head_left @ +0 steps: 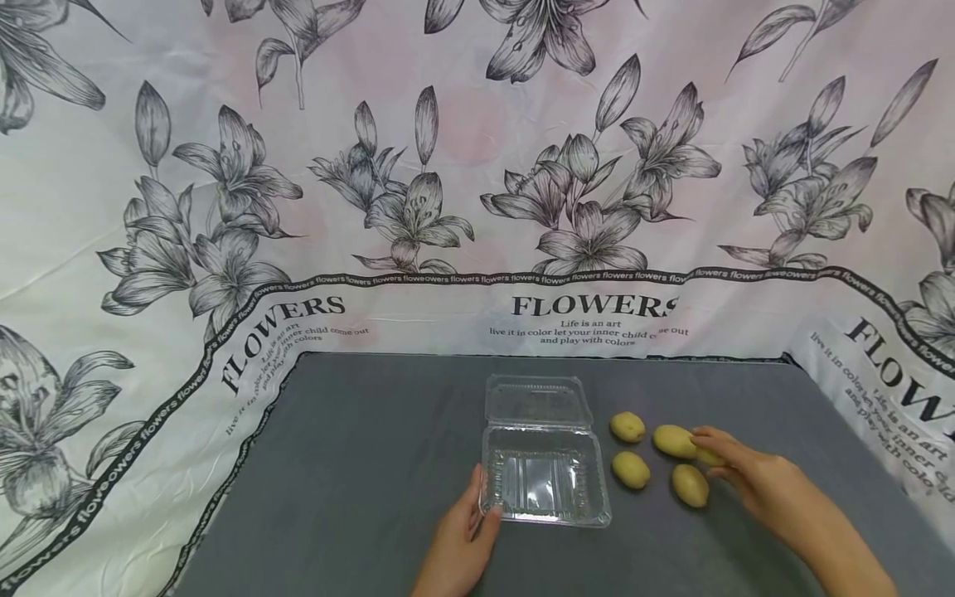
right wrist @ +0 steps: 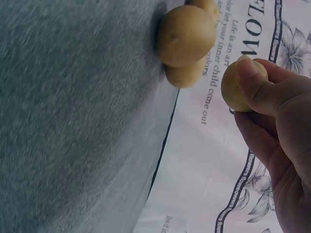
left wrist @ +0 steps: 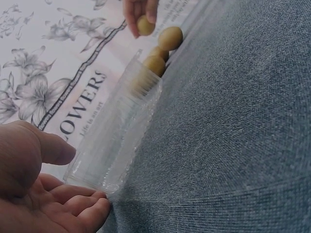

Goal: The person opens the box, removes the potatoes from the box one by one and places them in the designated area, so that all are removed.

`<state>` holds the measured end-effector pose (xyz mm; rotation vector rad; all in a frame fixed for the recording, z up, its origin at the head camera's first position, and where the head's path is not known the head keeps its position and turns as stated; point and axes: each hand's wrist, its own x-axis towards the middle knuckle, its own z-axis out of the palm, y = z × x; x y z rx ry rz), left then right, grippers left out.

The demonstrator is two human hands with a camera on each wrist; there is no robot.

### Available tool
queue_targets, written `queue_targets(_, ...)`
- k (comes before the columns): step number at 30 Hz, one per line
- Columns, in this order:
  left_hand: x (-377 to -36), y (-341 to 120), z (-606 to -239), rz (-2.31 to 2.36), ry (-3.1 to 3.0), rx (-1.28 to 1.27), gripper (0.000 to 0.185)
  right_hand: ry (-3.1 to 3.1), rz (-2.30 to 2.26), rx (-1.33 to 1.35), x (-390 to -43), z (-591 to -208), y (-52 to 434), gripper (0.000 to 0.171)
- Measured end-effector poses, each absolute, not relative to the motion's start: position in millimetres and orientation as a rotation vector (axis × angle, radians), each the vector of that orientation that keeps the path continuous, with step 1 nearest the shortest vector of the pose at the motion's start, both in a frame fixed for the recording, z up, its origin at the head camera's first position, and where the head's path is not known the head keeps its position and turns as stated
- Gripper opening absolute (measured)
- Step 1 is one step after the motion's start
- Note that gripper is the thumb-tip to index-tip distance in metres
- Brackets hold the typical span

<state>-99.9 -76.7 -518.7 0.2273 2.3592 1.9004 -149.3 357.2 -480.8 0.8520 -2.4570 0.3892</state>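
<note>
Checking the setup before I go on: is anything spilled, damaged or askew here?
Nothing stands out. The clear box lies open and flat, steadied by the left hand; the right hand holds one potato.

A makeshift staged recording corner, not a real kitchen: a flower-printed sheet (head_left: 462, 166) hangs as backdrop around a grey cloth-covered desk (head_left: 358, 481).
</note>
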Motion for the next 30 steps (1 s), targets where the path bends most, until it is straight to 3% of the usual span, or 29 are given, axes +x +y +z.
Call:
queue_targets(13,-101.8,-76.6,-517.7,1.899,2.340,0.235,0.071,-2.587,0.343,0.764,-145.9,-481.6,372.1,0.064)
queue_targets(30,-102.6,-77.3,-517.9,1.870,2.361,0.245,0.071,-2.724,0.306,0.732,-144.6,-493.3,380.5,0.058)
